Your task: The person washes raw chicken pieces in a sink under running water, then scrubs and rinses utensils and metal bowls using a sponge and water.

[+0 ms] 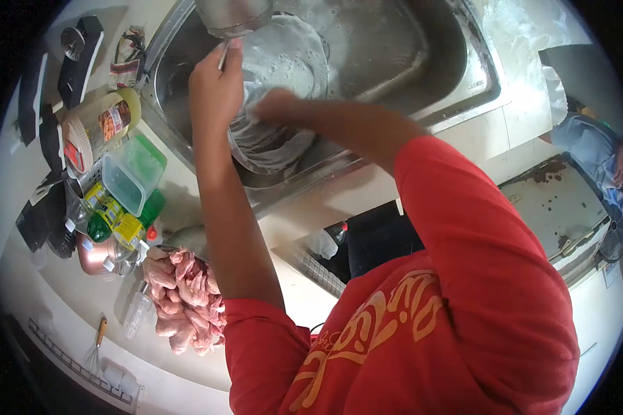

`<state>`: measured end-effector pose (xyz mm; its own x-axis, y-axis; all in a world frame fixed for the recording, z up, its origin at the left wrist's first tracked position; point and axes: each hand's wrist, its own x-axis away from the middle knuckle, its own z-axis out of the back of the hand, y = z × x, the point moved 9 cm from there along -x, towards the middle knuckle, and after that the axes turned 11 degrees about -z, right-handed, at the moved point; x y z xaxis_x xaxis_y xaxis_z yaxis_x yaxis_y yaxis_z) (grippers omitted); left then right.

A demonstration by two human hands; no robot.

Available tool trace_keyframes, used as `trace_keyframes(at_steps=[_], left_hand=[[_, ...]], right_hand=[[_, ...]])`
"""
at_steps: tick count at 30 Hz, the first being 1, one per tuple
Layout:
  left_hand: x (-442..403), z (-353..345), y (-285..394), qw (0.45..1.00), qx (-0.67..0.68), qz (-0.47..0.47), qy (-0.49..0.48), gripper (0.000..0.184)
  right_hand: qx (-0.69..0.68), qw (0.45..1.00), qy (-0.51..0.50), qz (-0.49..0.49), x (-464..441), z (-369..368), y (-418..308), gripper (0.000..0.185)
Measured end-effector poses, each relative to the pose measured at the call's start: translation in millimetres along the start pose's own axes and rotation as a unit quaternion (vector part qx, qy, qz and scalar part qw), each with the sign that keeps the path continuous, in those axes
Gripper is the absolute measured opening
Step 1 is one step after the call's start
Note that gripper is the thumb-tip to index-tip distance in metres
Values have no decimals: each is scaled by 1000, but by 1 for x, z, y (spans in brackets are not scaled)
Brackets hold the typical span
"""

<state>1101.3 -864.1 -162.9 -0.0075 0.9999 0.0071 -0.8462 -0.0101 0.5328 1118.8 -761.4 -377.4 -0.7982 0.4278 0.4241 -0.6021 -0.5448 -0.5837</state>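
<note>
My left hand is closed around the thin handle of a metal saucepan, which is raised at the top edge of the view and partly cut off. Below it in the steel sink lies a round basin with soapy, foamy water. My right hand is over the near part of this basin, close to my left wrist. Motion smears its fingers, so I cannot make out whether it holds anything. Suds streak the basin's near side.
Raw chicken pieces are heaped on the counter at lower left. Beside the sink stand a clear plastic container, green bottles and a large jar. A whisk hangs near a wire rack. Another person's blue clothing shows at right.
</note>
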Motion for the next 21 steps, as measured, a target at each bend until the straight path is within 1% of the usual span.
trace_keyframes(at_steps=[1, 2, 3, 6, 7, 8, 9, 10, 12, 14, 16, 18, 19, 21], left_hand=[[2, -1, -1, 1000, 8, 25, -17, 46], [4, -1, 0, 998, 15, 51, -35, 49], [7, -1, -1, 995, 21, 78, -51, 52], [5, -2, -2, 995, 28, 73, -58, 50], [4, -2, -2, 995, 36, 73, -56, 49], [5, -2, -3, 995, 44, 74, -53, 49], [7, -2, -6, 994, 51, 75, -52, 49], [8, -1, -6, 997, 46, 59, -37, 48], [6, 0, -6, 999, 37, 27, 0, 48], [5, -1, -7, 998, 52, 33, 7, 46], [6, -1, -8, 998, 51, 33, 14, 45], [5, -1, -12, 999, 30, 20, 15, 45], [7, -1, -13, 999, 32, 22, 16, 44], [6, 0, -12, 999, 37, 22, 23, 44]], right_hand=[[41, 998, -28, -38, -20, -12, 34, 19], [-120, 981, 47, -142, -33, -4, 84, 19], [-41, 988, 51, -137, -20, 43, 79, 28], [-25, 988, 49, -141, 4, 46, 66, 25], [-113, 977, 57, -171, 6, 21, 68, 24], [-113, 981, 91, -126, 24, 12, 44, 25], [-151, 987, 51, 0, 26, -14, 10, 29], [-260, 965, 29, -23, 51, 12, -18, 30], [-424, 905, 34, -26, 65, 50, -45, 32], [-539, 838, 85, 9, 47, 52, -48, 32], [-643, 752, 132, 49, 32, 50, -48, 33], [-482, 874, 66, 26, 21, 26, -56, 29], [-233, 972, -31, -24, 29, -2, -51, 26], [-125, 983, -54, -126, 51, -6, 5, 21]])
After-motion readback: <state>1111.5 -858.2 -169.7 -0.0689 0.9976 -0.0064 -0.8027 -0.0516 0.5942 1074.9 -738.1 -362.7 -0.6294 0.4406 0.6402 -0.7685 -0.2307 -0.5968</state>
